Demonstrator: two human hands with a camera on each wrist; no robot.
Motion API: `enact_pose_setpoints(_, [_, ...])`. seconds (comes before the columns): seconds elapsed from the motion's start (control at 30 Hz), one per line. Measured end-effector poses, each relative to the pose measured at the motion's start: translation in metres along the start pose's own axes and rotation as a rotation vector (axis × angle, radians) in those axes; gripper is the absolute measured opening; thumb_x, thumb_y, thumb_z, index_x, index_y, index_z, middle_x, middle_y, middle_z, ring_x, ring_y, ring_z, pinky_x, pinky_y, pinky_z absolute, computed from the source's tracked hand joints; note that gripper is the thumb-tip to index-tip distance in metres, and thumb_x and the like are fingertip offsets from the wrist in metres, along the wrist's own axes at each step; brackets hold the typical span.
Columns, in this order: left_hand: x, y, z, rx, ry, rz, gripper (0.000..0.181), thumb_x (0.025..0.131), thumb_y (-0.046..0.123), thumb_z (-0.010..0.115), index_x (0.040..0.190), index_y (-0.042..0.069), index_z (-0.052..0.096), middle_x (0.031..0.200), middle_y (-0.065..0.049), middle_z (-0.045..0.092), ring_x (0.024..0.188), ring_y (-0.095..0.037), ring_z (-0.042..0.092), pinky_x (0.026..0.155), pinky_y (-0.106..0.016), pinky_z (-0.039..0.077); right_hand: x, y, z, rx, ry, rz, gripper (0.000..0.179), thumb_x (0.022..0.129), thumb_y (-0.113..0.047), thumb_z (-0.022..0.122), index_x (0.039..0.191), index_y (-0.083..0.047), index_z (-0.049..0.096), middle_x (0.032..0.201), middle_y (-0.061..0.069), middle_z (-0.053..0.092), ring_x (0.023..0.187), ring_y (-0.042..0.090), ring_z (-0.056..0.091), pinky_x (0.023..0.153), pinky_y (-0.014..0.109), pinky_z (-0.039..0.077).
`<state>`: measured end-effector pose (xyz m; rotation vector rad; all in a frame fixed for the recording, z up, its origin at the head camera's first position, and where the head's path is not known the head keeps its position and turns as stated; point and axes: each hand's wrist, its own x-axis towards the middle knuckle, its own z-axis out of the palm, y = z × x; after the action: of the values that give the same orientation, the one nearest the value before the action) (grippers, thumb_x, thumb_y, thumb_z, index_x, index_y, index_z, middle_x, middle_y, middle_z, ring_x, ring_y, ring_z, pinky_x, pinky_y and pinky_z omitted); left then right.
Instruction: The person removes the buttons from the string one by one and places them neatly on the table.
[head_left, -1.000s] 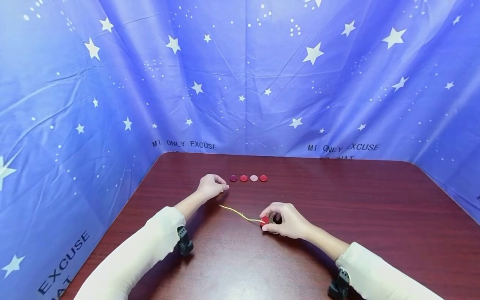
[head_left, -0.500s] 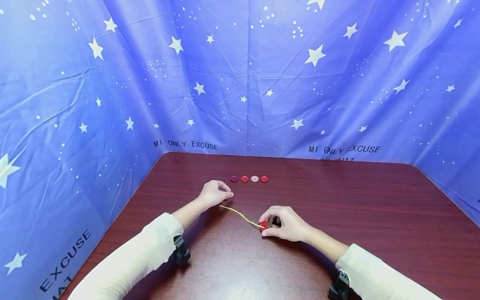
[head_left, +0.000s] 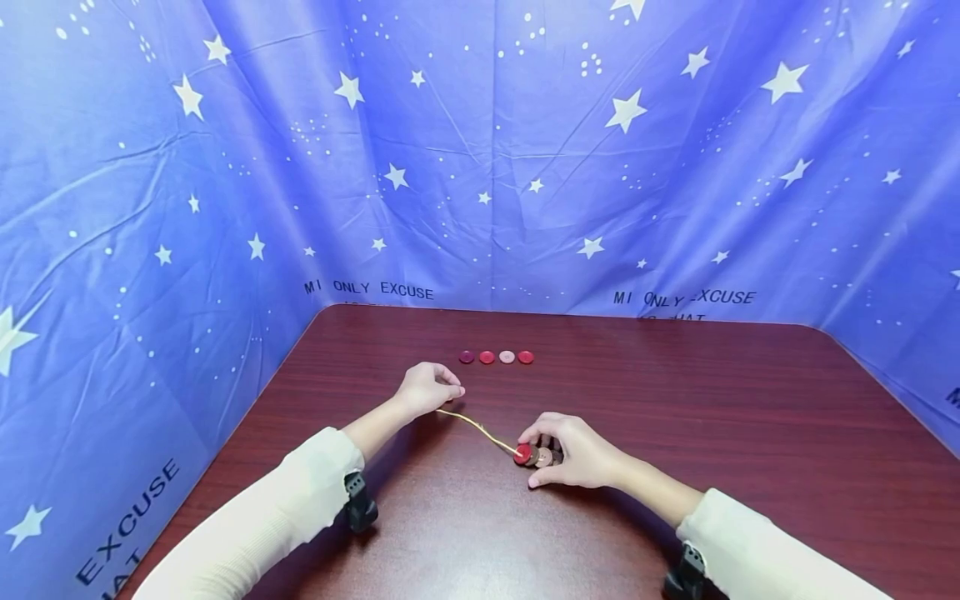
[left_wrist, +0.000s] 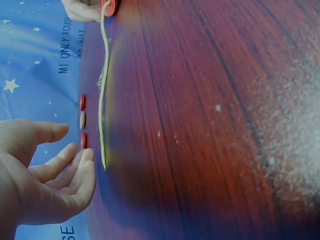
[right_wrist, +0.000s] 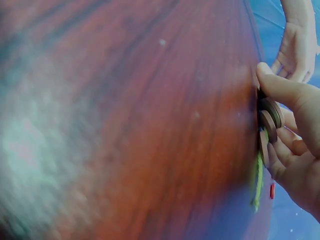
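A yellow cord [head_left: 474, 423] stretches across the table, its right end running through a red button [head_left: 522, 454]. Brown and tan buttons [head_left: 544, 457] lie overlapping just behind that red one, by the palm of my right hand [head_left: 579, 452]. The right thumb stands apart from these buttons, and the fingers arch over their far side. In the right wrist view several dark buttons [right_wrist: 270, 117] show edge-on between thumb and fingers. My left hand [left_wrist: 47, 175] hovers by the cord's free left end, fingers loosely bent, thumb spread away, nothing held.
Beyond the hands a row of loose buttons lies on the table [head_left: 712, 400]: purple [head_left: 467, 357], red [head_left: 487, 357], pink [head_left: 507, 357] and red [head_left: 526, 357]. A blue star-patterned curtain [head_left: 450, 167] hangs behind the table and along its left and right sides.
My left hand has come nearer, from beside the button row to the cord's free end. The right fingers have let go of the red button, and the brown and tan buttons now show.
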<state>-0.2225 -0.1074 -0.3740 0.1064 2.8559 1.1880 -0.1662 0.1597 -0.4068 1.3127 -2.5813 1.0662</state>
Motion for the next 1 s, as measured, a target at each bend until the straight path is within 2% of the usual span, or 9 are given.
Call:
enact_pose_setpoints(0.17, [-0.0009,-0.0003,0.0012,-0.002,-0.002,0.006,0.012,0.08,0.02,0.075,0.08,0.009,0.071,0.068,-0.003,0.071,0.065,-0.008,0.061,0.068,-0.022,0.046,0.0021,-0.0004,0.0047,-0.025,0.03,-0.04,0.035,0.071,-0.02,0.084,0.099,-0.007,0.068,0.079,0.001,0.061,0.062,0.005,0.053,0.054,0.013,0.046])
enact_pose_setpoints(0.33, [-0.0027,-0.0009,0.0005,-0.002,-0.005,0.009,0.012,0.08,0.02,0.075,0.079,0.009,0.071,0.067,-0.002,0.07,0.066,-0.009,0.061,0.068,-0.021,0.046,0.0021,-0.0013,0.0071,-0.02,0.047,-0.037,0.027,0.074,-0.015,0.082,0.096,-0.006,0.068,0.077,0.002,0.061,0.061,0.005,0.053,0.052,0.013,0.045])
enact_pose_setpoints(0.6, [-0.0041,-0.0056,-0.001,0.001,0.0,0.012,0.012,0.079,0.02,0.075,0.08,0.009,0.072,0.068,-0.002,0.07,0.065,-0.009,0.06,0.068,-0.022,0.046,0.0002,-0.0035,0.0029,0.001,0.01,-0.018,0.037,0.069,-0.015,0.085,0.099,-0.007,0.067,0.078,0.003,0.06,0.062,0.005,0.053,0.053,0.014,0.046])
enact_pose_setpoints(0.73, [-0.0049,-0.0064,-0.0014,0.002,-0.007,0.007,0.012,0.08,0.021,0.075,0.08,0.009,0.072,0.068,-0.001,0.069,0.065,-0.009,0.059,0.069,-0.023,0.047,0.0002,-0.0049,0.001,-0.005,0.006,-0.001,0.033,0.071,-0.015,0.084,0.099,-0.007,0.068,0.078,0.002,0.061,0.061,0.007,0.052,0.052,0.015,0.045])
enact_pose_setpoints(1.0, [-0.0048,-0.0093,-0.001,-0.019,-0.008,-0.001,0.012,0.08,0.021,0.075,0.079,0.009,0.071,0.068,0.0,0.067,0.065,-0.01,0.057,0.066,-0.022,0.046,0.0027,-0.0025,0.0033,-0.034,0.029,-0.043,0.024,0.076,-0.015,0.081,0.095,-0.008,0.069,0.075,0.002,0.061,0.061,0.008,0.052,0.052,0.014,0.046])
